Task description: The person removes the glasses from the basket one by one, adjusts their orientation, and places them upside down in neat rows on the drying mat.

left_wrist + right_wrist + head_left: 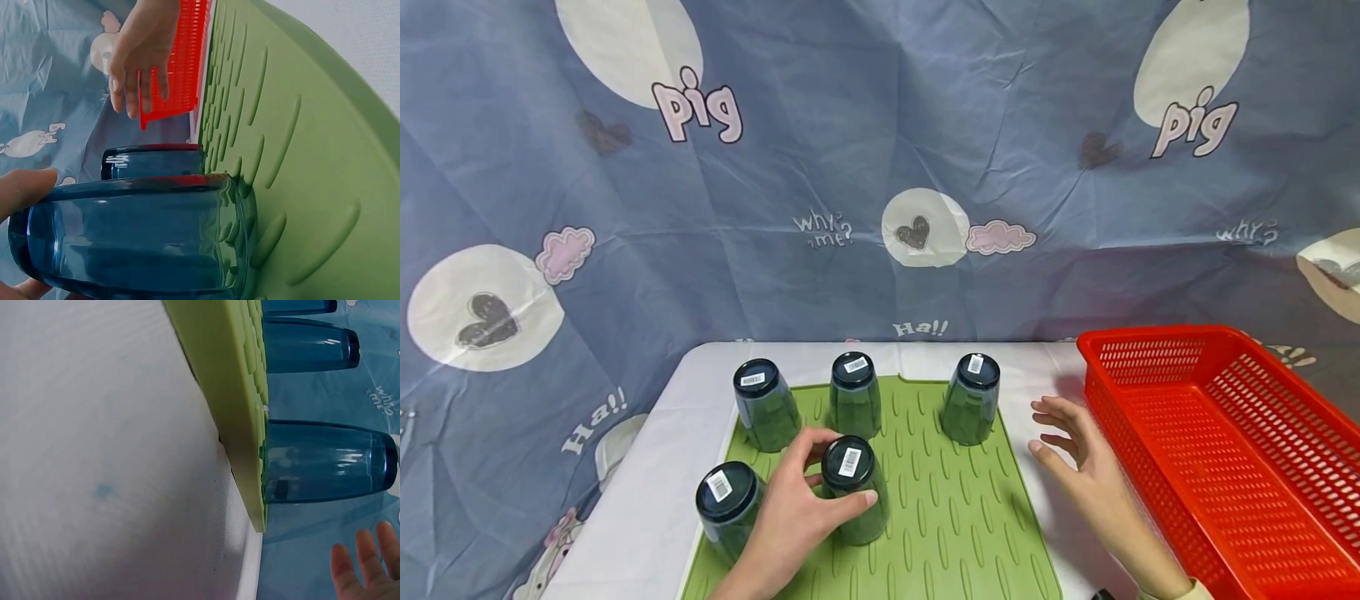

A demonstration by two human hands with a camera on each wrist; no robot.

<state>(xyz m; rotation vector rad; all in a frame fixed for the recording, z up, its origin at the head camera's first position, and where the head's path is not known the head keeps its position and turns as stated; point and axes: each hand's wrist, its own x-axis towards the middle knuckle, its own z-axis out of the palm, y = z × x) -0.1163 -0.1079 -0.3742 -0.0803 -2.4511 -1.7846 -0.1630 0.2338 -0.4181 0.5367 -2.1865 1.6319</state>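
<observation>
Blue-tinted drinking glasses stand upside down on a ribbed green mat [932, 508], with barcode stickers on their bases. My left hand [797, 500] grips one glass [867, 508] near its base, thumb on the near side and fingers on the far side. In the left wrist view that glass [137, 237] has its rim down at the mat. Another glass [724, 510] stands left of this hand, partly hidden by it. My right hand [1086, 467] hovers between the mat and the red basket, fingers loosely bent and holding nothing; the back right glass [972, 404] is nearest to it.
Two more glasses, one at the back left [767, 408] and one at the back middle [855, 400], stand on the mat. A red perforated plastic basket [1150, 492] is at the right on the white tablecloth [625, 517]. A blue printed curtain [820, 167] hangs behind the table.
</observation>
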